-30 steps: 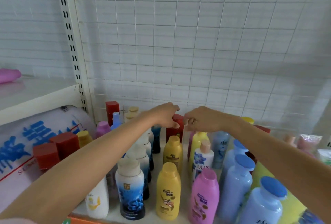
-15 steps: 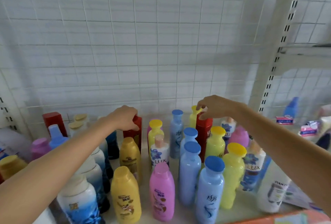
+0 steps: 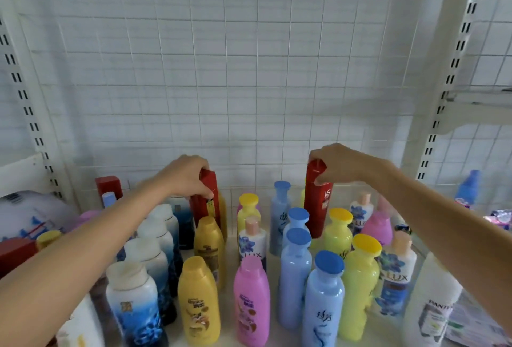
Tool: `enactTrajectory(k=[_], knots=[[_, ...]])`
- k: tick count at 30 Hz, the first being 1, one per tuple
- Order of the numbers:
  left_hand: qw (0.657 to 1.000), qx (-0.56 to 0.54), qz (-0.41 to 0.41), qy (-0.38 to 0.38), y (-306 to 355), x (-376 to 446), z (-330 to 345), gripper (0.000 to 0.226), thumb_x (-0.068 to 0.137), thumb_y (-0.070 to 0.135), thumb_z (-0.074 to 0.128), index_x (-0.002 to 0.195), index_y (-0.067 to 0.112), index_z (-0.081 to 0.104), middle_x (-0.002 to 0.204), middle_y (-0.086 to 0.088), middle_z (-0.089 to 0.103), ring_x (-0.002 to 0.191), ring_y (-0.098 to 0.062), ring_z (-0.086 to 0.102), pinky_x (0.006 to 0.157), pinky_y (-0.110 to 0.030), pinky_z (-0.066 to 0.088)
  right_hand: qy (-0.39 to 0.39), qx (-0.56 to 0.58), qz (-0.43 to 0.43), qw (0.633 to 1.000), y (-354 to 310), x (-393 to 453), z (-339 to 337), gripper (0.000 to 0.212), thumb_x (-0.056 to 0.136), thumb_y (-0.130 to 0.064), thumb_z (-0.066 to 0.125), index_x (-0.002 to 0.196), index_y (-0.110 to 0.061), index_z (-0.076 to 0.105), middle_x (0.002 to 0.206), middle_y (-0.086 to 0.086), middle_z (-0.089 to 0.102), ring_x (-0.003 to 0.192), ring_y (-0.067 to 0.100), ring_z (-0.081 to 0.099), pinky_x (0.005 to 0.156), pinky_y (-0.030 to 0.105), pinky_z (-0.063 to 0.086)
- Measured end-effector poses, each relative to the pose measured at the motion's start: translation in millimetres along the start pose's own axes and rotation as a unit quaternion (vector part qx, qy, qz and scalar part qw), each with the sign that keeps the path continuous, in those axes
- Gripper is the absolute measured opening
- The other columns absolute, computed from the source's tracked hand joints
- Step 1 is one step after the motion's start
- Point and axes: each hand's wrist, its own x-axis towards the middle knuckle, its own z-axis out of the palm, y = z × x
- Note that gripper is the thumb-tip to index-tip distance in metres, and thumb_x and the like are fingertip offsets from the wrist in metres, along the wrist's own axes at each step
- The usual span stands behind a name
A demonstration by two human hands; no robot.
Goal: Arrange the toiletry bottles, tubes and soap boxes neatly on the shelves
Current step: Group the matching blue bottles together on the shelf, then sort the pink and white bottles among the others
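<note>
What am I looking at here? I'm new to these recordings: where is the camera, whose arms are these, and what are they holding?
There is no machine here. The single view comes from a camera worn on a person's head, looking forward and down, so the two bare arms are that person's own. The left hand grips the top of a tall red bottle near the back of the shelf. The right hand grips the top of another red bottle marked VS. Around them stand many upright bottles in rows: yellow, pink, light blue, and white with blue. A wire grid panel forms the back wall.
</note>
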Motion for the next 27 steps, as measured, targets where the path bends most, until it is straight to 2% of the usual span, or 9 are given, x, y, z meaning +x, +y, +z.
enactTrajectory(k=[3, 6, 11, 14, 19, 23, 27], knots=[[0.998, -0.041, -0.001, 0.045, 13, -13, -37, 0.041, 0.068, 0.026, 0.08, 0.102, 0.012, 0.06, 0.097, -0.004, 0.063, 0.076, -0.016, 0.063, 0.06, -0.027, 0.055, 0.055, -0.002, -0.025, 0.998, -12, -8, -34, 0.042, 0.077, -0.027, 0.068, 0.114, -0.013, 0.053, 0.096, 0.003, 0.055, 0.088, 0.021, 0.053, 0.077, 0.035, 0.047], [0.99, -0.002, 0.012, 0.141, 26, -27, -60, 0.043, 0.069, 0.031, 0.079, 0.106, 0.016, 0.061, 0.101, -0.001, 0.064, 0.084, -0.016, 0.059, 0.072, -0.031, 0.051, 0.106, -0.003, -0.055, 0.993, -28, -14, -59, 0.04, 0.077, -0.029, 0.067, 0.111, -0.013, 0.053, 0.1, 0.005, 0.057, 0.09, 0.023, 0.053, 0.079, 0.037, 0.048], [0.958, -0.006, 0.041, 0.284, 35, -49, -69, 0.042, 0.073, 0.031, 0.075, 0.109, 0.019, 0.058, 0.105, -0.001, 0.066, 0.091, -0.019, 0.06, 0.079, -0.035, 0.049, 0.178, 0.019, -0.115, 0.977, -61, -20, -81, 0.037, 0.078, -0.028, 0.065, 0.111, -0.016, 0.051, 0.099, 0.004, 0.051, 0.091, 0.024, 0.052, 0.08, 0.036, 0.046], [0.945, -0.022, 0.045, 0.322, 30, -61, -73, 0.042, 0.073, 0.031, 0.075, 0.109, 0.02, 0.057, 0.107, 0.0, 0.064, 0.095, -0.019, 0.059, 0.084, -0.035, 0.049, 0.211, 0.04, -0.154, 0.964, -84, -20, -83, 0.037, 0.079, -0.027, 0.063, 0.112, -0.017, 0.05, 0.098, 0.002, 0.048, 0.09, 0.024, 0.051, 0.079, 0.034, 0.045], [0.925, -0.056, 0.019, 0.376, 6, -83, -82, 0.042, 0.071, 0.03, 0.077, 0.107, 0.021, 0.057, 0.104, 0.003, 0.064, 0.089, -0.012, 0.055, 0.083, -0.03, 0.048, 0.258, 0.097, -0.216, 0.937, -120, -16, -79, 0.038, 0.079, -0.025, 0.064, 0.113, -0.017, 0.051, 0.098, 0.002, 0.049, 0.086, 0.022, 0.052, 0.08, 0.034, 0.046], [0.909, -0.067, -0.022, 0.41, -15, -105, -98, 0.042, 0.071, 0.027, 0.078, 0.107, 0.021, 0.057, 0.101, 0.006, 0.062, 0.09, -0.013, 0.056, 0.084, -0.03, 0.048, 0.272, 0.142, -0.265, 0.914, -152, -9, -74, 0.038, 0.08, -0.023, 0.065, 0.114, -0.015, 0.051, 0.099, 0.002, 0.049, 0.085, 0.021, 0.052, 0.079, 0.031, 0.046], [0.897, -0.098, -0.063, 0.426, -40, -128, -112, 0.041, 0.069, 0.021, 0.079, 0.104, 0.022, 0.057, 0.094, 0.01, 0.058, 0.087, -0.01, 0.055, 0.078, -0.023, 0.043, 0.273, 0.173, -0.3, 0.897, -184, 1, -68, 0.04, 0.08, -0.023, 0.066, 0.116, -0.015, 0.051, 0.106, 0.005, 0.051, 0.087, 0.021, 0.054, 0.081, 0.032, 0.047]])
